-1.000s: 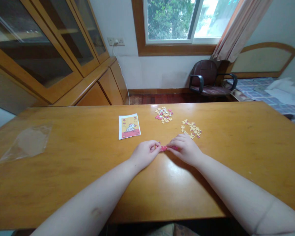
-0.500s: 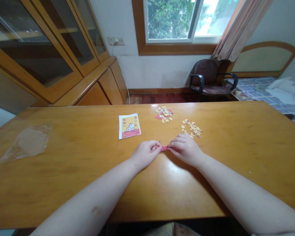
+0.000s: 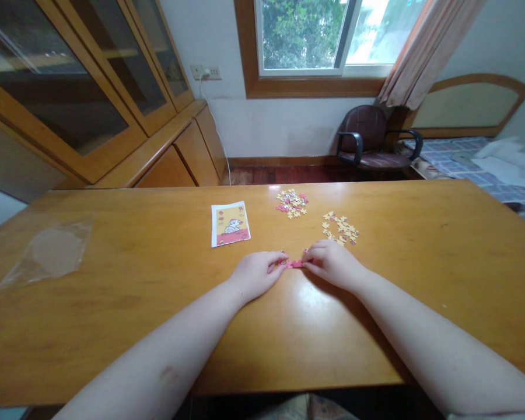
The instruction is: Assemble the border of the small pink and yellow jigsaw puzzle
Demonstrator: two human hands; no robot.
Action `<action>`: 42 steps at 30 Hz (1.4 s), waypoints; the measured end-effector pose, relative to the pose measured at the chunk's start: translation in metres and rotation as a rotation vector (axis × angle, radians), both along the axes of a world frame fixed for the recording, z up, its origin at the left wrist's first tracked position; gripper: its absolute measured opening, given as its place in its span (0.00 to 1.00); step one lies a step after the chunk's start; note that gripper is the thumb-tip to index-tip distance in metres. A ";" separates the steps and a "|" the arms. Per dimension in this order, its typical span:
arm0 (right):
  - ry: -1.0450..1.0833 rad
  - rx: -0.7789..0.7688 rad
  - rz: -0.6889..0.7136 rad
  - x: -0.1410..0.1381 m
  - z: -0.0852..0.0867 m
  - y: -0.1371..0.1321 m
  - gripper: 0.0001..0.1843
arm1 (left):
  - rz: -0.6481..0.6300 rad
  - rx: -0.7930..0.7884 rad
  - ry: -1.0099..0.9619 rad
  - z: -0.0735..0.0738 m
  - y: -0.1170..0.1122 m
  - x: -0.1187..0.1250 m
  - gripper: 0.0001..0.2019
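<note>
Both my hands rest on the wooden table [image 3: 114, 291] near its middle. My left hand [image 3: 257, 272] and my right hand [image 3: 330, 263] pinch the two ends of a short strip of joined red puzzle pieces [image 3: 294, 263] that lies between them on the tabletop. Just beyond my right hand lies a loose pile of yellow and red puzzle pieces [image 3: 341, 228]. A second pile of pieces [image 3: 292, 203] sits farther back. A small picture card [image 3: 230, 224] with a white animal on yellow and red lies to the left of the piles.
A clear plastic bag [image 3: 48, 253] lies at the table's left end. Behind the table stand glass-door wooden cabinets [image 3: 91, 99], a dark armchair [image 3: 370, 140] under the window, and a bed [image 3: 481, 163] at the right.
My hands have shifted only slightly on the red pieces; a little more of the strip shows between my fingers now. Nothing else has moved.
</note>
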State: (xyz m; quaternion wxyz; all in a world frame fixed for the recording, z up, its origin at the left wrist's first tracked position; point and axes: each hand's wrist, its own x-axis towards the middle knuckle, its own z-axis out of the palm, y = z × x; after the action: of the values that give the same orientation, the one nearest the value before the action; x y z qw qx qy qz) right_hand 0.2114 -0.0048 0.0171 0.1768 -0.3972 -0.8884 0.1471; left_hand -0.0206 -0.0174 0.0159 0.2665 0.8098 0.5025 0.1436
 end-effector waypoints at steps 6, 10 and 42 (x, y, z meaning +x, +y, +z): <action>-0.038 -0.005 0.003 -0.001 -0.001 0.001 0.07 | -0.077 0.023 0.092 0.004 -0.003 0.001 0.15; -0.042 -0.006 -0.012 -0.002 -0.001 0.001 0.07 | -0.147 0.039 0.135 0.006 -0.004 0.001 0.16; -0.068 -0.013 0.023 0.001 0.010 -0.002 0.11 | -0.195 0.040 0.255 0.007 -0.004 0.002 0.19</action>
State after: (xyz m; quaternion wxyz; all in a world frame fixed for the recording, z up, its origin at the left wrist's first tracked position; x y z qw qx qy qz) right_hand 0.2119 -0.0073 0.0270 0.1421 -0.3931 -0.8974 0.1414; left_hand -0.0181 -0.0214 0.0226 0.1971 0.8715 0.4484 0.0228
